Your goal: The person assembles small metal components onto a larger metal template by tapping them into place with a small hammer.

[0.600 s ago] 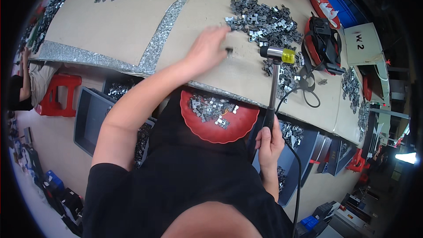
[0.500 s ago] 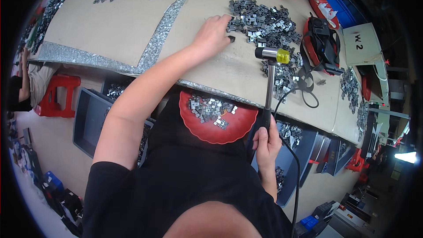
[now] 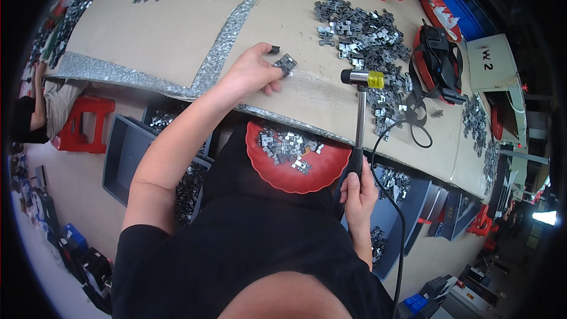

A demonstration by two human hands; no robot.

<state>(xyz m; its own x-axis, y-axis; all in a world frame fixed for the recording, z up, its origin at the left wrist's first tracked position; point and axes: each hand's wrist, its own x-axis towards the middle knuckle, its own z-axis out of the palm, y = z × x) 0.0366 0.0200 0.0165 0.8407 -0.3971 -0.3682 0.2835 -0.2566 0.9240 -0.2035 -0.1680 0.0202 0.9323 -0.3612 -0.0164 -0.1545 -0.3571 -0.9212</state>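
Observation:
My left hand [image 3: 251, 72] is over the table [image 3: 165, 29], close to its near edge. Its fingers grip a small metal bracket-like part [image 3: 286, 65], and a black covering [image 3: 274, 50] shows on one fingertip. In my right hand [image 3: 359, 194] is a hammer [image 3: 361, 118], closed round its black handle. The hammer stands head up, with one black face and one yellow face. A large pile of similar metal parts [image 3: 375, 38] lies beyond the hammer head. On my lap rests a red scalloped plate [image 3: 298, 183] with several of the parts in it.
A black strapped device [image 3: 436, 62] lies on the table at the right, its cable [image 3: 403, 230] running down past my right hand. Grey bins [image 3: 127, 156] with parts stand below the table edge. Another person [image 3: 36, 106] is at the far left, near a red stool [image 3: 88, 121].
My left hand has drawn back from the pile, left and toward me, bringing a metal part with it. My right hand still holds the hammer upright. The view has shifted slightly.

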